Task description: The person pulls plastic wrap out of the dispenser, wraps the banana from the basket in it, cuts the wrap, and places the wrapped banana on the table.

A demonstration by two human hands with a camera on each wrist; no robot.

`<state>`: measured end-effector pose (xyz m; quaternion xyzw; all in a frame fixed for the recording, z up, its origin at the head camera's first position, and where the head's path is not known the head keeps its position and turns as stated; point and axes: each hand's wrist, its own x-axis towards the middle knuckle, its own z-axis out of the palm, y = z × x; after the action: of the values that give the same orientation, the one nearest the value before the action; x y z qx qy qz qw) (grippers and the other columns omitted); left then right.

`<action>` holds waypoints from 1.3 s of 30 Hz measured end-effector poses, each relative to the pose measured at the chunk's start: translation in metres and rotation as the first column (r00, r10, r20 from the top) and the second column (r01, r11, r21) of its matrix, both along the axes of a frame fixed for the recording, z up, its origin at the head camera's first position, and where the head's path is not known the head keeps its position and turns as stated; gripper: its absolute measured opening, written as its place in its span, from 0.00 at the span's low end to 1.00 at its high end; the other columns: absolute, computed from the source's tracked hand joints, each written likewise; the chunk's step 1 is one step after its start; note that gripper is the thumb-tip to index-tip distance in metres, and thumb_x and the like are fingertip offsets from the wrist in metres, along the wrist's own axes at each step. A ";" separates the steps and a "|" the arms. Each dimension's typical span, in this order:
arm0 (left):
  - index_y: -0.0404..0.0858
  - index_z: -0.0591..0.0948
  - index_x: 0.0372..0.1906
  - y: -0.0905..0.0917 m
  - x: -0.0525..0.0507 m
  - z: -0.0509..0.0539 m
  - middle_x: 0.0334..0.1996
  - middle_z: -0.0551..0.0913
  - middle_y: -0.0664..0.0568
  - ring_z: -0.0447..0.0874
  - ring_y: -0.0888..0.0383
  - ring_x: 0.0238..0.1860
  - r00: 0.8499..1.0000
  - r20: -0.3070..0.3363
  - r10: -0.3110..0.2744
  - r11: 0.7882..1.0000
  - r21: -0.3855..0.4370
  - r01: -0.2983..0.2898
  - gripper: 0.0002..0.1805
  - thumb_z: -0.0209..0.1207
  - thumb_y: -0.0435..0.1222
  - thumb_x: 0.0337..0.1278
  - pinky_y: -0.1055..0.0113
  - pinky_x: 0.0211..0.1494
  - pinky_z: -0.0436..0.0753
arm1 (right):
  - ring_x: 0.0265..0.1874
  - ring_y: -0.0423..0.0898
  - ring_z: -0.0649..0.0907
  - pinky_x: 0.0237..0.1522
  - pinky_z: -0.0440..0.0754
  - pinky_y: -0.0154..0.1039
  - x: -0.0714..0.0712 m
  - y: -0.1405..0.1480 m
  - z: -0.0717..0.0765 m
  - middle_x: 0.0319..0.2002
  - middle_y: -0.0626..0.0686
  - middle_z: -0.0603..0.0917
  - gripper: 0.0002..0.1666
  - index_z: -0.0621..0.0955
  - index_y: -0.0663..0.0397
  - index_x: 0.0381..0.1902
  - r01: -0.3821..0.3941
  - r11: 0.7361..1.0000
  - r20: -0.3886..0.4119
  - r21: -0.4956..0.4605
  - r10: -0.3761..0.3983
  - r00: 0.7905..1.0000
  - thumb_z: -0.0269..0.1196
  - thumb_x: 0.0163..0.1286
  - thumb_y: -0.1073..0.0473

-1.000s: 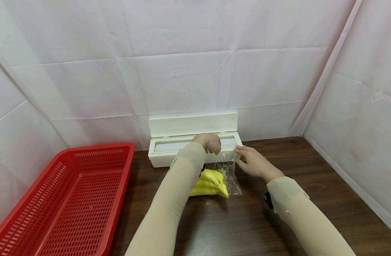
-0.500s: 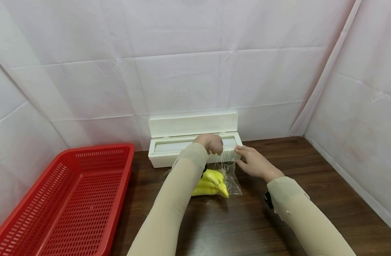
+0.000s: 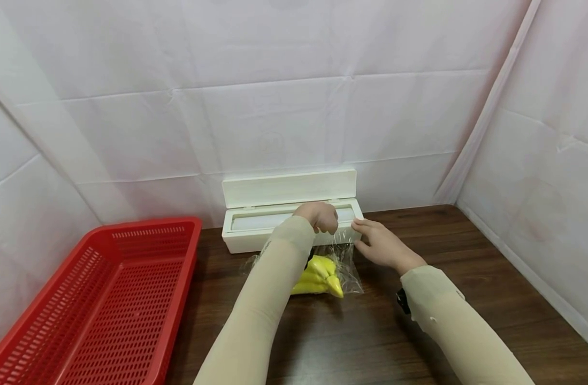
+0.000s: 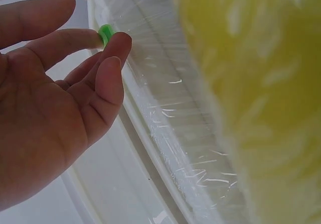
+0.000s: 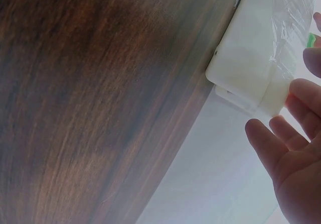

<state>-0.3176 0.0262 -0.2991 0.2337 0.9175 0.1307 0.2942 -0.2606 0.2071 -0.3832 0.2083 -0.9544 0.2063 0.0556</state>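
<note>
A white cling film dispenser box (image 3: 247,243) stands on the table with its lid raised and a white roll inside. Clear film (image 3: 353,275) runs over its front edge and around a bunch of yellow bananas (image 3: 328,272), which my left forearm partly covers. At the box's front edge, the curled fingers of my left hand (image 3: 322,216) hold a small green slider (image 4: 105,33), seen in the left wrist view. My right hand (image 3: 382,243) rests its fairly straight fingertips on the box's right end, near the film.
A red perforated plastic basket (image 3: 190,267) stands at the left, with nothing visible in it. White cloth walls (image 3: 274,123) rise behind and at both sides of the dark wooden table (image 3: 332,342).
My left hand has slid a little to the right along the box's front edge, uncovering slightly different parts of the bananas. My right hand stays at the box's right end.
</note>
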 end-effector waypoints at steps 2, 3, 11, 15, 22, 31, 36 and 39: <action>0.42 0.69 0.67 0.002 0.000 -0.001 0.18 0.58 0.56 0.52 0.62 0.20 1.000 0.003 -0.005 1.000 0.007 0.005 0.25 0.48 0.34 0.65 0.71 0.26 0.65 | 0.67 0.62 0.65 0.63 0.66 0.57 0.001 0.000 0.000 0.67 0.65 0.66 0.28 0.68 0.68 0.65 0.002 1.000 0.002 0.001 -0.002 1.000 0.55 0.69 0.61; 0.42 0.68 0.67 0.003 0.000 -0.002 0.21 0.62 0.56 0.55 0.62 0.21 1.000 0.001 -0.008 1.000 0.007 0.008 0.25 0.48 0.35 0.65 0.71 0.27 0.67 | 0.67 0.62 0.65 0.63 0.66 0.57 0.001 0.000 0.000 0.67 0.65 0.66 0.28 0.68 0.68 0.65 0.002 1.000 0.002 -0.001 -0.002 1.000 0.55 0.69 0.61; 0.43 0.67 0.68 0.007 0.001 -0.001 0.33 0.73 0.55 0.68 0.62 0.30 1.000 -0.016 -0.013 1.000 -0.004 0.013 0.26 0.48 0.34 0.63 0.72 0.30 0.71 | 0.67 0.62 0.65 0.62 0.68 0.57 0.000 -0.003 -0.003 0.67 0.65 0.66 0.29 0.67 0.67 0.65 -0.001 1.000 0.003 -0.014 0.001 1.000 0.56 0.69 0.61; 0.42 0.66 0.68 0.009 0.002 0.000 0.33 0.73 0.54 0.66 0.62 0.29 1.000 -0.009 -0.023 1.000 0.003 0.023 0.27 0.48 0.34 0.63 0.72 0.29 0.70 | 0.67 0.61 0.65 0.62 0.68 0.56 0.000 -0.005 -0.003 0.67 0.64 0.66 0.29 0.67 0.67 0.65 -0.002 1.000 0.006 -0.014 0.002 1.000 0.56 0.69 0.60; 0.40 0.63 0.70 0.012 0.001 -0.003 0.58 0.75 0.49 0.72 0.60 0.38 0.999 -0.016 -0.033 0.999 0.005 0.033 0.29 0.49 0.35 0.64 0.73 0.28 0.71 | 0.67 0.62 0.66 0.61 0.70 0.57 0.002 -0.007 -0.002 0.67 0.65 0.66 0.29 0.67 0.66 0.65 -0.006 1.000 -0.002 -0.016 0.006 1.000 0.56 0.68 0.60; 0.41 0.65 0.69 0.016 0.001 -0.004 0.26 0.69 0.54 0.51 0.64 0.16 0.999 -0.028 -0.043 0.999 -0.011 0.043 0.28 0.49 0.35 0.63 0.73 0.21 0.64 | 0.61 0.62 0.73 0.53 0.74 0.54 0.005 -0.002 -0.004 0.70 0.63 0.60 0.31 0.66 0.62 0.67 0.030 1.000 0.012 0.010 -0.030 0.999 0.56 0.68 0.59; 0.41 0.66 0.69 0.018 0.001 -0.005 0.32 0.71 0.54 0.59 0.63 0.20 0.998 -0.038 -0.046 0.999 -0.010 0.046 0.28 0.50 0.35 0.62 0.73 0.22 0.66 | 0.67 0.62 0.66 0.49 0.72 0.50 0.005 0.000 -0.004 0.70 0.62 0.61 0.31 0.66 0.64 0.67 0.013 1.000 0.016 -0.013 -0.013 1.000 0.55 0.67 0.61; 0.41 0.65 0.69 0.018 0.000 -0.005 0.41 0.75 0.51 0.59 0.63 0.22 0.998 -0.033 -0.044 0.999 -0.011 0.044 0.28 0.50 0.35 0.63 0.73 0.23 0.66 | 0.69 0.61 0.62 0.48 0.70 0.48 0.005 0.001 -0.005 0.71 0.61 0.60 0.32 0.64 0.64 0.68 0.008 1.000 0.037 -0.019 -0.007 0.999 0.54 0.67 0.62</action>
<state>-0.3172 0.0440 -0.3043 0.2546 0.9175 0.1157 0.2829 -0.2555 0.2077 -0.3882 0.2004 -0.9541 0.2189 0.0408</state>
